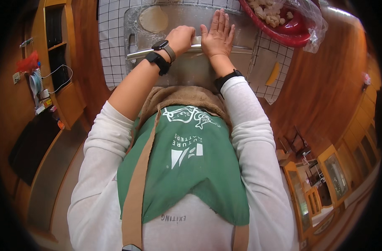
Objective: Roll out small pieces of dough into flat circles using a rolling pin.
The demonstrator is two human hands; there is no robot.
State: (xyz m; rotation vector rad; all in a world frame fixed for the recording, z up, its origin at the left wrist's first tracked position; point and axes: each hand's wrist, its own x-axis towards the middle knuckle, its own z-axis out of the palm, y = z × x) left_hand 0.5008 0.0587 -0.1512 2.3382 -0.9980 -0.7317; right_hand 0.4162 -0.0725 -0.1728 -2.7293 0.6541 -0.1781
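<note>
A long metal rolling rod (241, 49) lies across a floured, greyish board (181, 14) in front of me. My left hand (181, 39) is curled at the rod's far side, its fingertips by a small pale piece of dough (196, 40); whether it grips the dough or the rod is hidden. Beside it, my right hand (218, 39) is flat with its fingers spread, its heel over the rod; what lies under the palm cannot be seen. A flat round of dough (153, 18) rests at the board's far left.
A red basin (293, 37) with many pale pieces (268, 14) and a clear plastic bag (316, 25) stands at the far right. Nearer, a curved yellow object (272, 73) lies on the checked tablecloth (111, 47). The table's near edge is close to my apron (184, 138).
</note>
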